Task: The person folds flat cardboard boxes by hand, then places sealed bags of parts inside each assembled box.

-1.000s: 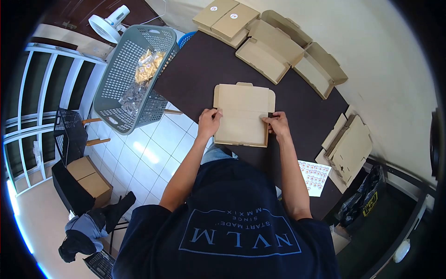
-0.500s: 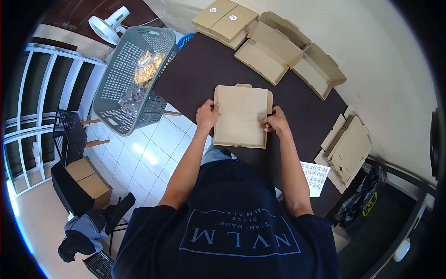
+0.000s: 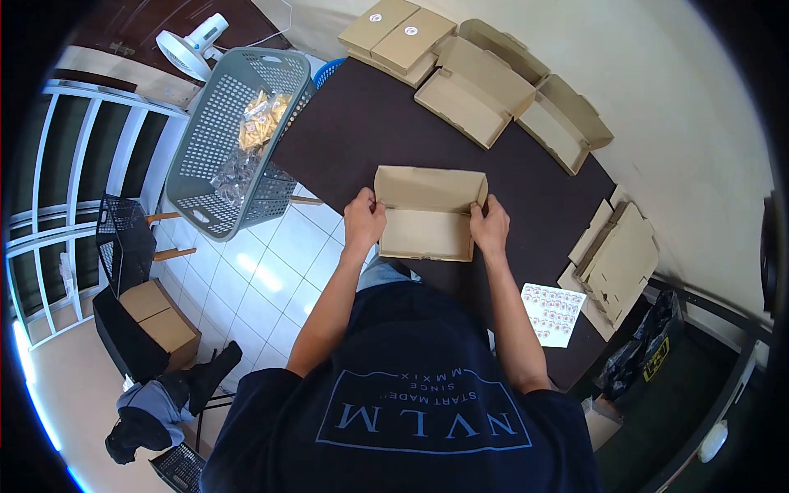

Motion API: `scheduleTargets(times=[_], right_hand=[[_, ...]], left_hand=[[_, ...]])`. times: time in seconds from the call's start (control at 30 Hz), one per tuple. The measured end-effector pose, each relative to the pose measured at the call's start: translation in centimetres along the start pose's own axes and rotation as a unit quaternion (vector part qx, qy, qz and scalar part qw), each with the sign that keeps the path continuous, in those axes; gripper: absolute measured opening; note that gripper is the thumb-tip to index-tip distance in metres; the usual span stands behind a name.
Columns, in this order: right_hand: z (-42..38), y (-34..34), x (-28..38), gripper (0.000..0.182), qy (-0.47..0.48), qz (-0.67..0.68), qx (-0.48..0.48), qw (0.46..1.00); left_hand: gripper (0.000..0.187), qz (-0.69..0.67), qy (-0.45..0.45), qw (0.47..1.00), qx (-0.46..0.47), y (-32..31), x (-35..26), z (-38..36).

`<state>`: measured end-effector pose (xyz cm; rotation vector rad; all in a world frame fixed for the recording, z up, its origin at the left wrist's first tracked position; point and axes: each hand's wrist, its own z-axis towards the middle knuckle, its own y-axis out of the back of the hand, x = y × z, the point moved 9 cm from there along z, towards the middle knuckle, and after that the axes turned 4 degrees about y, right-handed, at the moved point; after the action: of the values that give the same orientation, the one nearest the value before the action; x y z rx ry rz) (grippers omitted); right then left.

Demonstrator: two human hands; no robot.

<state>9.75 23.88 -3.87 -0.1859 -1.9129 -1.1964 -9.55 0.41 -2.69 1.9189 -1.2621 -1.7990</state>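
Observation:
A brown cardboard box (image 3: 427,234) lies at the near edge of the dark table, its lid raised at the far side. My left hand (image 3: 364,222) pinches the box's left side near the lid fold. On the opposite side, my right hand (image 3: 491,226) has its fingers closed on the right edge at the same height. The inside of the box shows nothing in it. Both thumbs point inward along the side walls.
Open boxes (image 3: 477,94) and closed, stickered boxes (image 3: 397,34) stand along the table's far edge. Flat cardboard pieces (image 3: 616,267) and a sticker sheet (image 3: 552,315) are at the right. A grey-green basket (image 3: 197,156) with filled bags stands at the left.
The lid, which lay spread out flat, now stands up from the box base. My right hand has shifted slightly and both hands hold the sides near the fold.

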Motion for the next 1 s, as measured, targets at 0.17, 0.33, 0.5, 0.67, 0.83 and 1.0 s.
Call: scheduleTargets(times=[0.17,0.33,0.5,0.67,0.83,1.0], right_hand=[[-2.8,1.6,1.6,0.015,0.07,-0.053,-0.065,0.994],[-4.2,0.6,0.1,0.015,0.05,0.015,-0.039,0.998],[-4.6,0.4,-0.4,0.018,0.04,0.006,-0.025,0.999],[-5.1,1.3,0.8,0.026,0.042,0.024,-0.021,0.999],[-4.5,1.4,-1.6,0.03,0.044,0.006,-0.025,0.999],[-2.7,6.7,-5.7,0.032,-0.015,0.028,-0.111,0.993]], left_hand=[[0.01,-0.05,-0.032,0.998,-0.015,-0.2,-0.2,-2.0],[0.016,-0.014,-0.066,0.997,-0.024,-0.2,-0.5,-3.3],[0.02,-0.026,-0.074,0.997,-0.024,0.1,-0.4,-3.6],[0.02,-0.05,-0.053,0.997,-0.006,-0.3,0.0,-3.6],[0.02,-0.066,-0.043,0.997,0.017,-1.4,-1.5,-2.5],[0.02,-0.058,-0.106,0.99,0.079,-5.9,-8.3,-0.9]])
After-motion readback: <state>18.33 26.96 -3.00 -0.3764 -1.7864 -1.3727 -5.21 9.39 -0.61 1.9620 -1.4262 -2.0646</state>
